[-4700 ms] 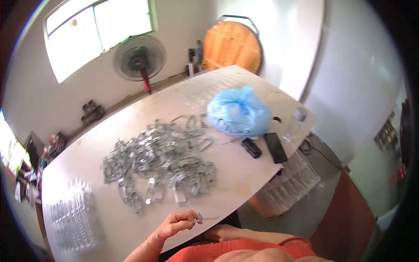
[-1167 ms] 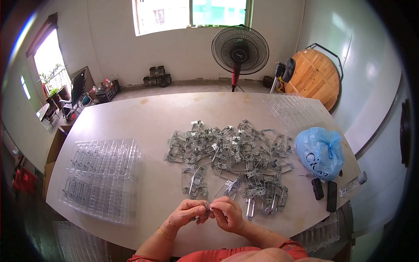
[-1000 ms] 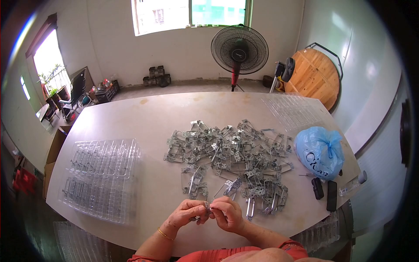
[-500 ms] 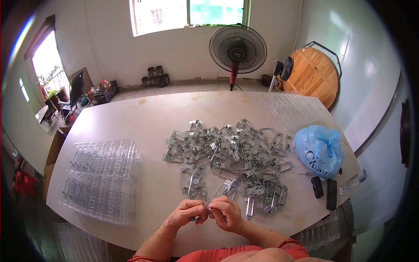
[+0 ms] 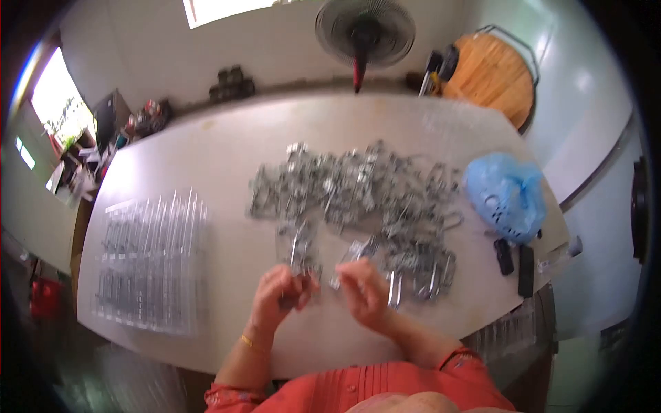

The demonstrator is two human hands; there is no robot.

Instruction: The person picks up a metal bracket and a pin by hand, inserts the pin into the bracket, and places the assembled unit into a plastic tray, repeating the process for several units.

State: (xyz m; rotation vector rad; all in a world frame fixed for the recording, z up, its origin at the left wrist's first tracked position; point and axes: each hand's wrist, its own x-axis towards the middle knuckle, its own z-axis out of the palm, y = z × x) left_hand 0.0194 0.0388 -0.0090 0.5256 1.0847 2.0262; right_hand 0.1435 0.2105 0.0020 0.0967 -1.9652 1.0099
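Observation:
My left hand (image 5: pixel 274 294) is closed around a small grey metal bracket (image 5: pixel 288 301), mostly hidden by the fingers. To its right, apart from it, my right hand (image 5: pixel 363 288) has its fingers curled together. Motion blur hides what, if anything, is in that pinch. Just beyond both hands lies a big heap of metal brackets (image 5: pixel 358 182) with rod-like parts. A few brackets (image 5: pixel 297 244) lie in front of my left hand, and a bright-edged one (image 5: pixel 394 289) is close to the right.
Stacked clear plastic trays (image 5: pixel 148 268) holding metal parts lie on the table's left. At the right are a blue plastic bag (image 5: pixel 506 196), a black phone-like object (image 5: pixel 525 270) and a smaller black object (image 5: pixel 504 257). A fan (image 5: pixel 365 31) stands behind the table (image 5: pixel 227 158).
My hands, which were together over a metal part, have moved apart, the left one keeping a part. The view has tilted downward, so the table sits higher in the picture.

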